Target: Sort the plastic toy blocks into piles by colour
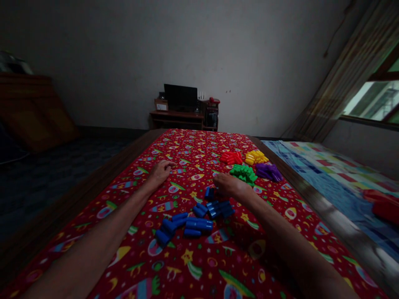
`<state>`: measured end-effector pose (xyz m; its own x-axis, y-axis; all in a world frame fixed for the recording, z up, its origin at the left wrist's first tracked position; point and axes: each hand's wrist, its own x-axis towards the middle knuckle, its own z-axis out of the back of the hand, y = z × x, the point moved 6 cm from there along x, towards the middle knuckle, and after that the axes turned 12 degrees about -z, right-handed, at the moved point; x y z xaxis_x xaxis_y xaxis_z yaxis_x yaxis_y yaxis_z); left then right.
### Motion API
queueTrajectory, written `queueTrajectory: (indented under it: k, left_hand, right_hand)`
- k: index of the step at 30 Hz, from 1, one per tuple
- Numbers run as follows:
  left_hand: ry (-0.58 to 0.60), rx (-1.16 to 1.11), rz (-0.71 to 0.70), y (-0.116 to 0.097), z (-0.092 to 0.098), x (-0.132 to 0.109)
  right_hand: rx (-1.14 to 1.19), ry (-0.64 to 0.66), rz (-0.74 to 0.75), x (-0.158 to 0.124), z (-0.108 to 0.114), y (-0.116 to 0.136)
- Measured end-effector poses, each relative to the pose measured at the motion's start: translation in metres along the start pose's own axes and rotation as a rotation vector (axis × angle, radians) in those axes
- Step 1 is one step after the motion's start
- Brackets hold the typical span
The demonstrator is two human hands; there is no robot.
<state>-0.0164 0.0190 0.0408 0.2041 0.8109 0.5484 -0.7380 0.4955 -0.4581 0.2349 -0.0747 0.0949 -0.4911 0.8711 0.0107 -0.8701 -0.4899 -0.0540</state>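
My left hand (160, 172) rests low over the red patterned cloth (187, 251), its fingers loosely bent and apart, with nothing in it. My right hand (227, 184) points down with curled fingers just behind a small blue block (209, 193). Its fingertips are mostly hidden, so whether they grip a piece cannot be seen. Nearer to me lie several loose blue blocks (199, 224), tube-like and glossy, some side by side. A pile of green pieces (244, 174) sits right beyond my right hand and wrist.
Behind the green pile are red pieces (231, 157) and yellow pieces (256, 157); purple pieces (269, 172) lie to its right. The table has a dark wooden edge (307, 195). Farther off stand a monitor (181, 96) on a desk and a bed (327, 174) at right.
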Motion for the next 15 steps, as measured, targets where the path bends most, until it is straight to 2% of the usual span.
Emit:
queueTrajectory:
  k: [2,4,8,12,15]
  left_hand:
    - [0.001,-0.004,0.000,-0.001,0.001,0.000]
    - [0.004,-0.001,0.006,-0.002,0.001,0.000]
    - [0.019,-0.006,0.026,-0.001,0.000,0.001]
    - [0.020,-0.010,0.031,0.002,-0.002,0.002]
    - [0.009,-0.003,0.022,0.003,-0.002,0.003]
  right_hand:
    - [0.079,0.021,-0.014,-0.006,0.003,-0.009]
    - [0.159,-0.013,-0.036,-0.019,0.009,-0.025]
    - [0.244,-0.148,-0.178,-0.057,0.014,-0.082]
    - [0.322,-0.148,-0.294,-0.085,0.004,-0.143]
    - [0.386,-0.083,-0.349,-0.097,-0.011,-0.172]
